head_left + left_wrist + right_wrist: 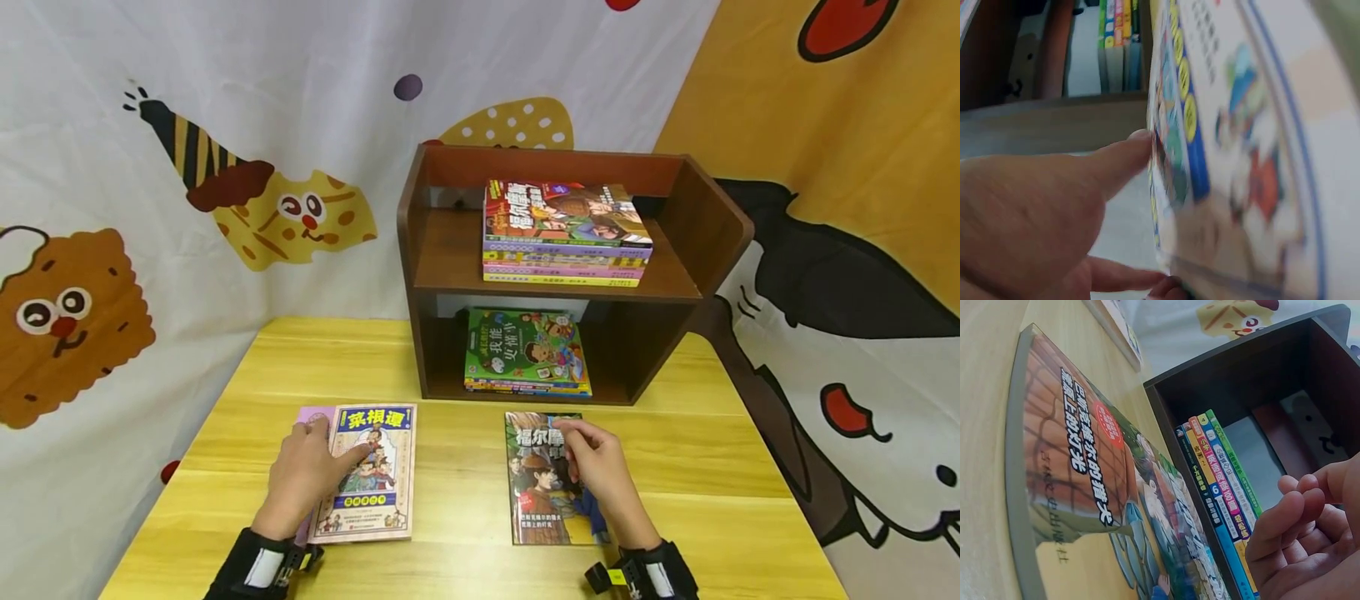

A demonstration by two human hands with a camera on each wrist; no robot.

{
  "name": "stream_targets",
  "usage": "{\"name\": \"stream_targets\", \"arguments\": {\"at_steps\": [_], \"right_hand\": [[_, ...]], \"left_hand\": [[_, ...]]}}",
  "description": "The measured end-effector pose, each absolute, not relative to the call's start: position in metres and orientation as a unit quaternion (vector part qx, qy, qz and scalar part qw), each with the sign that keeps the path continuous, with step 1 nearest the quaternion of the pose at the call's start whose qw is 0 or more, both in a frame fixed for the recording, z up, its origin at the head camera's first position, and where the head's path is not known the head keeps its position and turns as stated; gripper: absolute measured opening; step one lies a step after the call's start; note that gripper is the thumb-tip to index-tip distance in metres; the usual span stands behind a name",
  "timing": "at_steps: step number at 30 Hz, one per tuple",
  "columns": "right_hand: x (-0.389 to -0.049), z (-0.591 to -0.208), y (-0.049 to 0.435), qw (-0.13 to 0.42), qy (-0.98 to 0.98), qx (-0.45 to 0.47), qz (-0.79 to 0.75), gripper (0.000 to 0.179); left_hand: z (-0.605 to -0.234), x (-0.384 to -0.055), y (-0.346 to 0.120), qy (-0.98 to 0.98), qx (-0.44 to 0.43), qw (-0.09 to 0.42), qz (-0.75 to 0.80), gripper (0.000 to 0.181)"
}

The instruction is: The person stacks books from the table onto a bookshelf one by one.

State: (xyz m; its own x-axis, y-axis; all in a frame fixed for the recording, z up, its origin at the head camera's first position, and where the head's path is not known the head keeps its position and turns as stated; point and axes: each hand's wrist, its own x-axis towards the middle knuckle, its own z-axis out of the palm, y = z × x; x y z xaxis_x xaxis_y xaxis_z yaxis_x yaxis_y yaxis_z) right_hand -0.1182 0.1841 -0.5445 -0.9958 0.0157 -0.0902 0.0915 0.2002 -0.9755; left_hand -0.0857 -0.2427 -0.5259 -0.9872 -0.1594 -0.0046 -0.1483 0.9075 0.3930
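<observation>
My left hand grips a cream picture book with a blue title band by its left side. The thumb presses on its cover, and the other fingers lie at the left edge, over a purple book that peeks out beneath. In the left wrist view the cream book's cover stands close and blurred beside the thumb. My right hand hovers over the right side of a dark comic-style book lying flat on the table, fingers loosely curled and holding nothing.
Behind the books stands a brown two-tier shelf. Its upper level bears a stack of books, and its lower level a stack topped by a green book. The wooden table ends at a printed cloth backdrop.
</observation>
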Motion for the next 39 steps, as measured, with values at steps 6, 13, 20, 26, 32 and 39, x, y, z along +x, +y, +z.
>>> {"name": "stream_targets", "arguments": {"at_steps": [6,13,20,26,32,39], "right_hand": [[-0.119,-0.544,0.184,0.045,0.778,0.028,-0.626,0.034],[-0.118,-0.545,0.18,0.056,0.783,0.024,-0.619,0.035],[-0.113,-0.54,0.171,0.068,0.786,0.021,-0.614,0.032],[-0.108,-0.52,0.16,0.104,0.754,-0.038,-0.647,0.032],[-0.099,-0.496,0.14,0.113,0.746,-0.102,-0.649,0.032],[-0.1,-0.504,0.127,0.101,0.702,-0.071,-0.701,0.038]], "left_hand": [[-0.528,-0.094,-0.229,-0.969,0.102,0.008,-0.225,0.084],[-0.52,-0.096,-0.202,-0.943,0.077,0.0,-0.323,0.06],[-0.494,-0.092,-0.163,-0.881,0.053,-0.012,-0.471,0.042],[-0.484,-0.099,-0.134,-0.829,-0.009,0.015,-0.56,0.042],[-0.468,-0.102,-0.105,-0.773,-0.04,0.013,-0.633,0.047],[-0.441,-0.096,-0.081,-0.724,-0.063,-0.007,-0.687,0.049]]}}
